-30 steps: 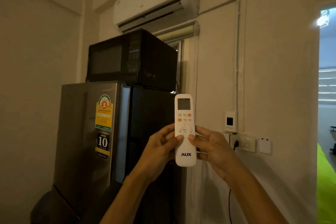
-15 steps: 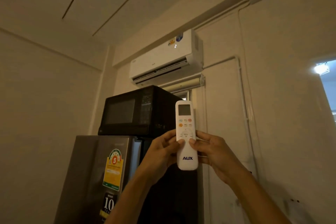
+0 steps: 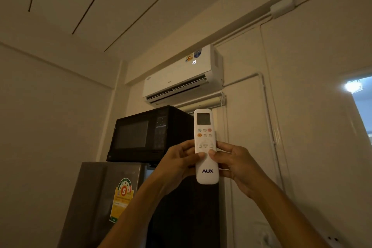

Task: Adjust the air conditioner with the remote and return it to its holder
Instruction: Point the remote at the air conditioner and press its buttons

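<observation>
I hold a white AUX remote (image 3: 205, 137) upright in front of me with both hands. My left hand (image 3: 179, 164) grips its left side and my right hand (image 3: 235, 167) grips its right side. Both thumbs rest on the front, just below the round button pad. The remote's small screen faces me and looks dark. High on the wall hangs the white air conditioner (image 3: 181, 78), with a lit number showing on its front panel and its flap open. The remote's holder is not in view.
A black microwave (image 3: 149, 133) stands on a grey fridge (image 3: 104, 203) at the left, below the air conditioner. A rolled blind (image 3: 203, 102) sits under the unit. White conduit (image 3: 267, 119) runs down the wall. A bright doorway (image 3: 362, 106) opens at the right.
The view has tilted up, so the air conditioner sits lower and whole in frame and the wall sockets have left it. Both hands keep the same hold on the remote.
</observation>
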